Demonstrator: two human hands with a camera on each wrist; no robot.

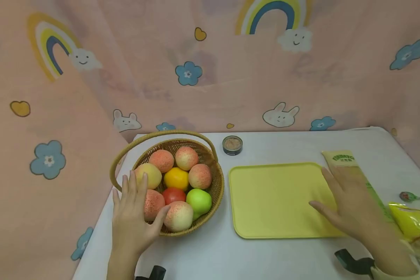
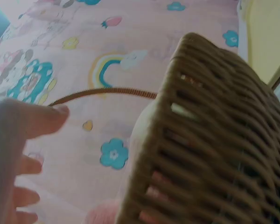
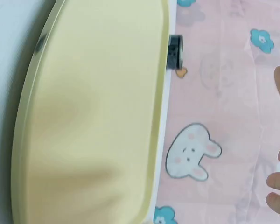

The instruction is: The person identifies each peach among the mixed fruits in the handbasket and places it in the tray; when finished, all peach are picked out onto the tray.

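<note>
A wicker basket (image 1: 215,194) with a tall handle holds peaches, a yellow fruit (image 1: 176,179), a red fruit (image 1: 174,194) and a green fruit (image 1: 198,201). My left hand (image 1: 133,219) overlaps the basket's near left side in the head view, fingers extended and thumb spread toward a peach (image 1: 179,216). It holds nothing. My right hand (image 1: 350,202), also holding nothing, spreads its fingers over the right end of a yellow tray (image 1: 273,200). The forearm hides part of a long green-and-cream packet (image 1: 344,159). In the left wrist view the basket's woven side (image 2: 214,140) stands close beside the hand.
Behind the basket and tray stands a small round can (image 1: 232,145). A wrapped lollipop (image 1: 408,196) and a shiny yellow snack bag (image 1: 411,221) lie at the right. A pink patterned cloth (image 1: 154,97) hangs behind the white table (image 1: 210,256).
</note>
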